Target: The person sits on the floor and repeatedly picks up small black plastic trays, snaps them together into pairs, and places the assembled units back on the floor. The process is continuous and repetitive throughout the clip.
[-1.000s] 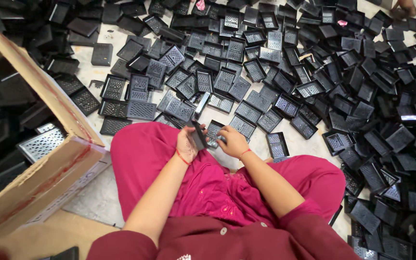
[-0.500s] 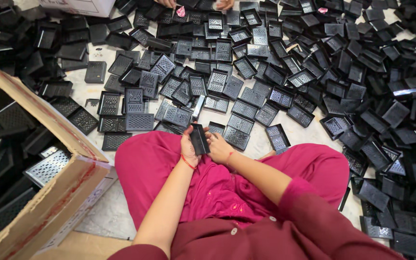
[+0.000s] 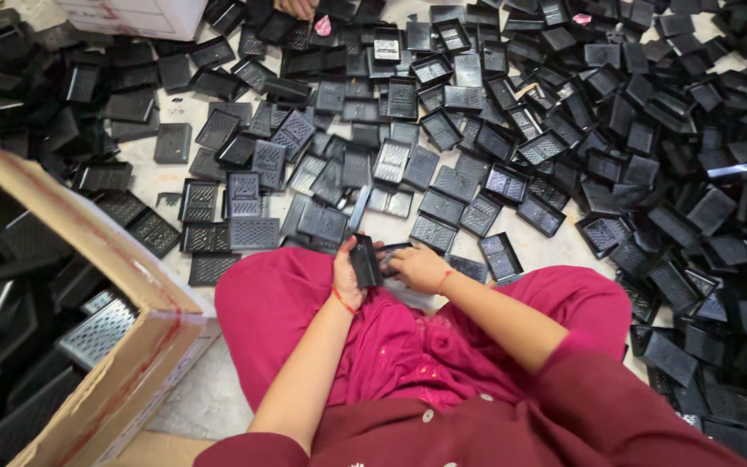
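Note:
My left hand (image 3: 347, 275) grips a small black rectangular plastic part (image 3: 365, 259) and holds it upright above my lap. My right hand (image 3: 418, 268) rests just to its right, fingers curled on a second black part (image 3: 393, 251) that it partly hides. Both hands hover over my crossed legs in magenta trousers (image 3: 278, 307). Right in front of my knees lie more black grid-patterned plastic pieces (image 3: 252, 233), flat on the floor.
Several black plastic trays and grids cover the floor (image 3: 175, 177) ahead and to the right (image 3: 667, 199). An open cardboard box (image 3: 123, 363) with more parts stands at the left. A white box (image 3: 136, 15) and another person's hand (image 3: 297, 7) are at the far edge.
The view has shifted slightly nearer. My left hand has turned the black part more upright, and my right hand has slid down onto a second piece beside it.

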### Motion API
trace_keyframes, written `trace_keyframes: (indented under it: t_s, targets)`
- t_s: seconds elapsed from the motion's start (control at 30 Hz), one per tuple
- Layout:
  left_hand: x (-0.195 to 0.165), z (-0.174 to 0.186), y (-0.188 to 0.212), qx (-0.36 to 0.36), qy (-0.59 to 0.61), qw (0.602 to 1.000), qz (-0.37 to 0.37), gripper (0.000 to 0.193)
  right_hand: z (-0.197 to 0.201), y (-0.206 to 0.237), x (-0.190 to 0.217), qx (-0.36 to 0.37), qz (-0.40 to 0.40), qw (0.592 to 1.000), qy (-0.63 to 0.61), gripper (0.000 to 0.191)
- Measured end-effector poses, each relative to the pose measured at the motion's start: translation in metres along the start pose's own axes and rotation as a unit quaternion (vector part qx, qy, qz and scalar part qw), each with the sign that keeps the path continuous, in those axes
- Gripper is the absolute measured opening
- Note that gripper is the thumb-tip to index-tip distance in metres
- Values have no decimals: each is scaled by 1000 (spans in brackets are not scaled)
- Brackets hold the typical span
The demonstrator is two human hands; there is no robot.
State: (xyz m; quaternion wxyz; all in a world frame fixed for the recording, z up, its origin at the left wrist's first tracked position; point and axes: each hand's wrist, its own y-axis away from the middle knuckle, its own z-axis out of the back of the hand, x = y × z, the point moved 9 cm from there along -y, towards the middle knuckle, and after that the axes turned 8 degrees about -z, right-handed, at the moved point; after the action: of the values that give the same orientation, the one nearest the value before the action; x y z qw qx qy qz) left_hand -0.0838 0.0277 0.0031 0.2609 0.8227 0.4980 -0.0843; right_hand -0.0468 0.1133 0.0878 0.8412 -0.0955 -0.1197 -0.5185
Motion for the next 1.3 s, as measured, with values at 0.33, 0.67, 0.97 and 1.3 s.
trace_keyframes:
  t_s: [0.33,0.67,0.97,1.3]
  targets:
    - [20,21,-14,-50,-95,993,55,41,30,21,-93,-189,-256,921,-227,30]
    - [29,31,-19,-63,-104,991,62,44,0,80,-185,240,-441,863,48,57]
    - [49,29,-25,-20,-68,993,92,40,-42,68,-160,322,-372,870,30,93]
    - [45,24,-22,1,-88,993,82,42,37,128,-253,309,-561,764,76,82]
